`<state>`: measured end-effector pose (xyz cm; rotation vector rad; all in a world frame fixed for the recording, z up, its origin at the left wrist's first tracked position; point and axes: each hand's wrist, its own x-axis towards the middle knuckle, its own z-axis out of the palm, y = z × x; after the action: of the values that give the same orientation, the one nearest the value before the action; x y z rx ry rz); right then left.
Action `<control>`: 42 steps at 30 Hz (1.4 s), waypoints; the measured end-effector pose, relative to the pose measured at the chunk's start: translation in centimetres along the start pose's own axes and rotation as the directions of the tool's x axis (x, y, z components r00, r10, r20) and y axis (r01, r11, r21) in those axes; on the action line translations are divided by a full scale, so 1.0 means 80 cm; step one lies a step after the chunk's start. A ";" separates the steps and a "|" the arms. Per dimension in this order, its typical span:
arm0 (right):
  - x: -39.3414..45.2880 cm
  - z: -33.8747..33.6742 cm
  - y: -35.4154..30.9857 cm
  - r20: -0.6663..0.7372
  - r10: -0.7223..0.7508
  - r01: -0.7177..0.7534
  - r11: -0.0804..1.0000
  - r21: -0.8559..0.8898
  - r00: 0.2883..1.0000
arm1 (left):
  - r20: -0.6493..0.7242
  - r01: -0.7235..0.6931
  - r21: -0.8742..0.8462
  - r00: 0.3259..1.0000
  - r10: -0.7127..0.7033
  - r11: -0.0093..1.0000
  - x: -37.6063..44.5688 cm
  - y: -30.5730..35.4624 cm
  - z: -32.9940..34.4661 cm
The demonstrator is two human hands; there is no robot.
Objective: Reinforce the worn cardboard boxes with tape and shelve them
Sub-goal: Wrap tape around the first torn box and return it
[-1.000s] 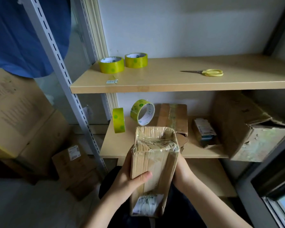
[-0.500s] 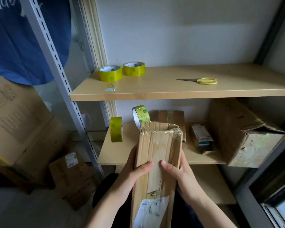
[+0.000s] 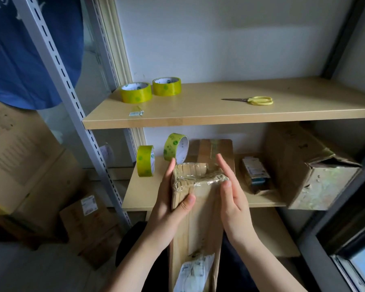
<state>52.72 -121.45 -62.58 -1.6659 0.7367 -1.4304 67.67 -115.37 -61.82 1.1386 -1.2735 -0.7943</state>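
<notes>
I hold a long narrow cardboard box [image 3: 200,218] upright in front of the lower shelf [image 3: 148,197]. Clear tape wraps its top end, and a white label sits near its bottom. My left hand [image 3: 169,205] grips the box's left side, thumb across the front face. My right hand [image 3: 230,197] lies flat along the right side with straight fingers, thumb pressing the taped top corner. Two yellow-green tape rolls [image 3: 145,160] [image 3: 176,148] stand on edge on the lower shelf behind the box. Two more rolls [image 3: 136,92] [image 3: 166,86] lie flat on the upper shelf [image 3: 198,114], with yellow scissors [image 3: 255,100] to the right.
A flat taped box [image 3: 221,150], a small opened box [image 3: 255,175] and a large worn box with a torn flap [image 3: 308,165] sit on the lower shelf. Cardboard boxes [image 3: 19,157] stack on the floor at left behind a grey slotted upright [image 3: 72,114]. A small label [image 3: 136,113] lies on the upper shelf.
Both hands slid up the box toward its taped top end. My right hand went from gripping the front face to lying flat along the right side.
</notes>
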 end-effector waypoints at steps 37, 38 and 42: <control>-0.027 -0.005 0.063 0.335 0.474 -0.536 0.835 0.121 0.814 | 0.044 0.284 0.064 0.957 -0.287 0.957 -0.032 -0.072 -0.026; -0.028 -0.004 0.062 0.308 0.467 -0.523 0.843 0.127 0.828 | 0.022 0.276 0.070 0.960 -0.278 0.959 -0.034 -0.072 -0.023; -0.034 -0.006 0.056 0.249 0.453 -0.488 0.866 0.105 0.856 | -0.035 0.260 0.036 0.965 -0.259 0.965 -0.036 -0.070 -0.012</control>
<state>52.01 -121.54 -67.84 -1.3610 0.8104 -0.9173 68.82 -114.07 -67.94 1.3638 -1.1329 -0.9440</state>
